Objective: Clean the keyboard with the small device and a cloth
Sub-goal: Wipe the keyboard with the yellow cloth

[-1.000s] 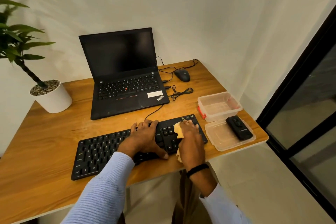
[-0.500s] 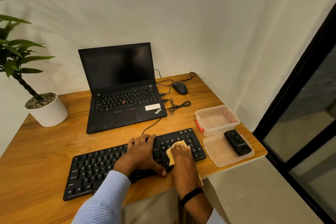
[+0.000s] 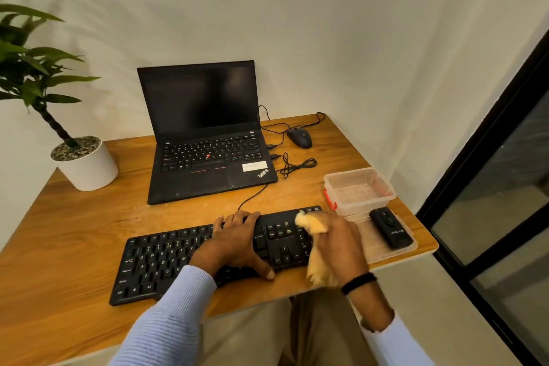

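Observation:
A black keyboard (image 3: 166, 258) lies along the front of the wooden desk (image 3: 74, 246). My left hand (image 3: 234, 242) rests flat on its middle keys, thumb at the front edge. My right hand (image 3: 338, 241) grips a yellow cloth (image 3: 315, 224) over the keyboard's right end, and part of the cloth hangs down past the desk edge. The small black device (image 3: 390, 232) lies on a clear plastic lid (image 3: 383, 249) to the right of the keyboard, untouched.
An open black laptop (image 3: 205, 134) stands behind the keyboard. A mouse (image 3: 299, 137) and coiled cables (image 3: 294, 165) sit at the back right. A clear plastic box (image 3: 359, 190) stands beside the lid. A potted plant (image 3: 83, 162) is at the back left. A dark door frame (image 3: 490, 157) is at the right.
My right hand has moved the cloth from the keys left of the number pad to the keyboard's right end. My left hand stays on the keys. The camera view has shifted.

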The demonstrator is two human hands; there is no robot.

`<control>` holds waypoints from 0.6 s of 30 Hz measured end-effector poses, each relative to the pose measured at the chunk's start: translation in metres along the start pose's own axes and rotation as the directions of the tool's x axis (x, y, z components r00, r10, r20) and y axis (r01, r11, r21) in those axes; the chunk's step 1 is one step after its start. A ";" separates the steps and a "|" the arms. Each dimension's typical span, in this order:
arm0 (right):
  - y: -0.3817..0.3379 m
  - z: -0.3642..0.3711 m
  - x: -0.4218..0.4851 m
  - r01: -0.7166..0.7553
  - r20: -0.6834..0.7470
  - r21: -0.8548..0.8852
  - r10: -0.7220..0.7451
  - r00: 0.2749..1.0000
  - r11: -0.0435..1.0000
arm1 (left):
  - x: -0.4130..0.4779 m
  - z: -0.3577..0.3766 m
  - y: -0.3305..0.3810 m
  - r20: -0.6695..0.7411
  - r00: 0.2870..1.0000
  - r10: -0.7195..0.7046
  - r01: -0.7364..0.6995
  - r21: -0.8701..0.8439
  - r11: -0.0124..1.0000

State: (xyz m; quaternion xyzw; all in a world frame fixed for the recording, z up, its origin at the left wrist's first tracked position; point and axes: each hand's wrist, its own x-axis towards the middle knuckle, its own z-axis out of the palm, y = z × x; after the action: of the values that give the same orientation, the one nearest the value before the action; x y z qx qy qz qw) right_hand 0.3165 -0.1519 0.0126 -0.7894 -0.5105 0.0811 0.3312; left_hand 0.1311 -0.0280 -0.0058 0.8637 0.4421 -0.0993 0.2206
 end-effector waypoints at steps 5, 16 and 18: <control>0.002 -0.009 0.026 -0.064 -0.294 0.023 0.068 0.953 0.998 | -0.002 0.000 0.000 0.011 1.000 -0.006 0.006 -0.001 1.000; -0.012 0.044 0.032 0.070 0.129 -0.193 -0.046 0.991 0.979 | -0.002 0.000 0.000 0.000 1.000 -0.004 0.004 0.010 1.000; 0.000 0.039 0.036 -0.024 -0.008 -0.202 0.023 1.000 0.979 | -0.002 0.002 -0.002 -0.013 1.000 0.001 -0.001 -0.004 1.000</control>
State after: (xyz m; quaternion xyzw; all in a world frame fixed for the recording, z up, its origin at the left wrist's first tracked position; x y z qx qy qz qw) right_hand 0.3148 -0.1039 -0.0100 -0.8251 -0.5060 0.0307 0.2496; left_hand 0.1283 -0.0297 -0.0071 0.8641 0.4433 -0.0927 0.2198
